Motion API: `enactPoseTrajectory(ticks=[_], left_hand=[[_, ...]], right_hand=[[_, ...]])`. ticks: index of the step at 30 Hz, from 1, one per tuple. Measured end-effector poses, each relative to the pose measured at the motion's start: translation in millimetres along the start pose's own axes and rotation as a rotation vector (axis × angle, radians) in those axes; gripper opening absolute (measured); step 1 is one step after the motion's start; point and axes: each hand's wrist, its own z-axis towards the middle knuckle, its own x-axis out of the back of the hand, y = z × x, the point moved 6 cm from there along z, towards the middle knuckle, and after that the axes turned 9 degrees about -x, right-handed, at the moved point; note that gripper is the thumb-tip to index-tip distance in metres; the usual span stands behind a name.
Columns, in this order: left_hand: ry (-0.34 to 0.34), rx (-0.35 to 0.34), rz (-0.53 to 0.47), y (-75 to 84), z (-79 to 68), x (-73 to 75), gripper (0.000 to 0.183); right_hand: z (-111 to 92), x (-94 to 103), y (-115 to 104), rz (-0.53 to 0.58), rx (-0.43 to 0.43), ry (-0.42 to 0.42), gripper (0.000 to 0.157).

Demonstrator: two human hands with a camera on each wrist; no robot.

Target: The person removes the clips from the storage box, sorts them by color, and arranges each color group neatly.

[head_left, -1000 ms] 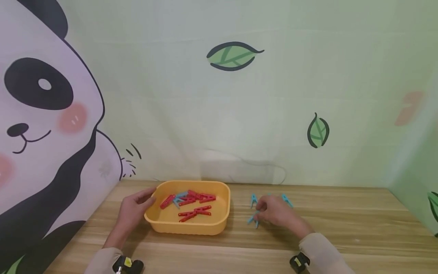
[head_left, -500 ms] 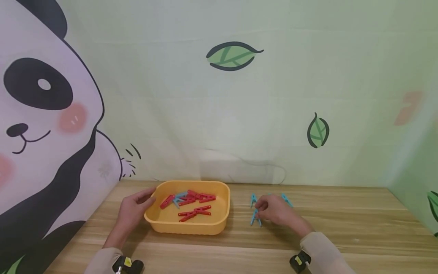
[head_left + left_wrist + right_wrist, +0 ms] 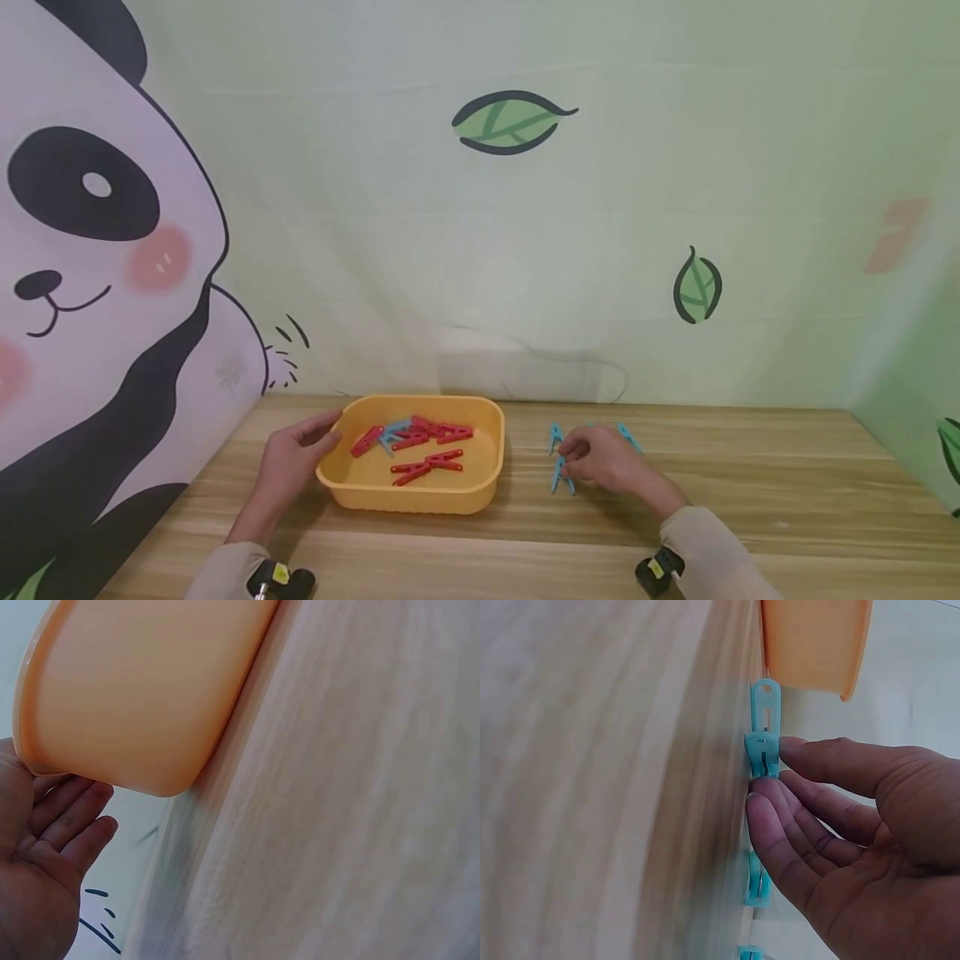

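A yellow plastic basin point(image 3: 411, 498) stands on the table, with several red clothespins point(image 3: 427, 468) and some blue clothespins point(image 3: 396, 427) lying in it. My left hand point(image 3: 288, 458) holds the basin's left rim, its fingers under the lip in the left wrist view; the thumb tip is partly hidden there. To the right of the basin, my right hand point(image 3: 607, 460) pinches a blue clothespin point(image 3: 763, 754) between thumb and fingertips, low against the tabletop. Behind that hand are more blue clothespins: one at its left point(image 3: 556, 437), one at its right point(image 3: 628, 437), and one mostly hidden.
The wooden table point(image 3: 720, 500) reaches back to a pale green cloth wall point(image 3: 375, 208) printed with a panda and leaves. A thin cable point(image 3: 600, 363) shows faintly at the wall's foot. Each wrist wears a small black camera.
The blue clothespin in my right hand has turned and shifted slightly right, so its ends now point towards me. My left hand and the basin stay where they were.
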Motion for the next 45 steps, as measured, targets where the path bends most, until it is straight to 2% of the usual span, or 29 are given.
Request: enactPoseTrajectory(ticks=[11, 18, 22, 27, 36, 45], left_hand=[[0.004, -0.008, -0.005, -1.5, 0.9, -0.1, 0.045], [0.011, -0.02, -0.006, 0.6, 1.2, 0.0, 0.043], [0.008, -0.033, -0.004, 1.8, 1.8, -1.2, 0.043], [0.003, -0.021, -0.009, 1.6, 1.1, -1.7, 0.044], [-0.004, 0.006, 0.001, 0.8, 0.6, 0.4, 0.044], [0.0, -0.005, -0.003, 2.6, -0.8, 0.2, 0.043]], right_hand=[[-1, 0.3, -3, 0.014, -0.011, -0.003, 0.019], [-3, 3.5, -8, -0.004, -0.013, 0.063, 0.014], [-4, 7.8, -20, 0.0, 0.02, 0.117, 0.015], [-4, 8.6, -44, -0.004, 0.068, 0.169, 0.018], [9, -16.6, -84, 0.105, 0.179, 0.157, 0.018], [29, -51.8, -123, 0.1, 0.266, 0.124, 0.019]])
